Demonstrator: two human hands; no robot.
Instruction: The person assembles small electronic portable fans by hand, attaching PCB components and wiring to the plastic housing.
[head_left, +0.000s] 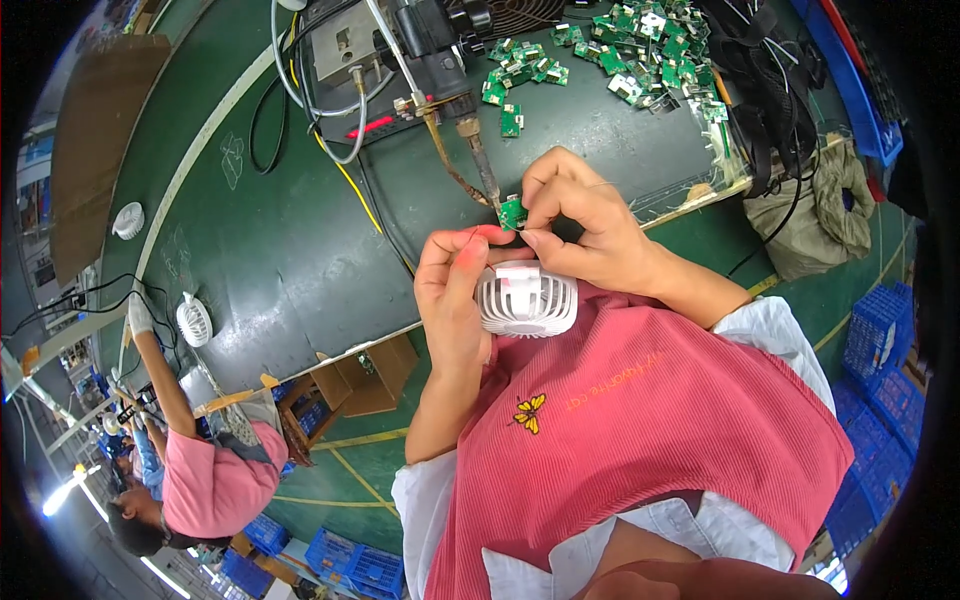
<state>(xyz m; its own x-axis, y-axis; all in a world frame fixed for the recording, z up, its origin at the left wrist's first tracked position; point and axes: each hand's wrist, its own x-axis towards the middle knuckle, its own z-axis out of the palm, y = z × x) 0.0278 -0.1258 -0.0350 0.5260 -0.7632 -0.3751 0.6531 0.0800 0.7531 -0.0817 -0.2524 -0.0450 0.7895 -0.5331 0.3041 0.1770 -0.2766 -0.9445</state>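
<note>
Head view.
- Left hand point(452, 290): wrapped round white fan housing point(527, 300), pressing it against my chest, off desk's near edge, so it stays put.
- Right hand point(572, 222): fingertips pinched on small green circuit board point(512, 212), held just above housing, touching soldering iron tip point(488, 180) fixed on stand.
- Desk point(280, 250): green top; loose pile of green boards point(620, 50) at far right, within reach.
- Spare white fan point(194, 320): near left edge.
- Co-worker in pink point(205, 480): lower left, apart.

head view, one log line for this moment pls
left hand: holds white fan housing | right hand: pinches green circuit board | soldering iron tip: at board
</note>
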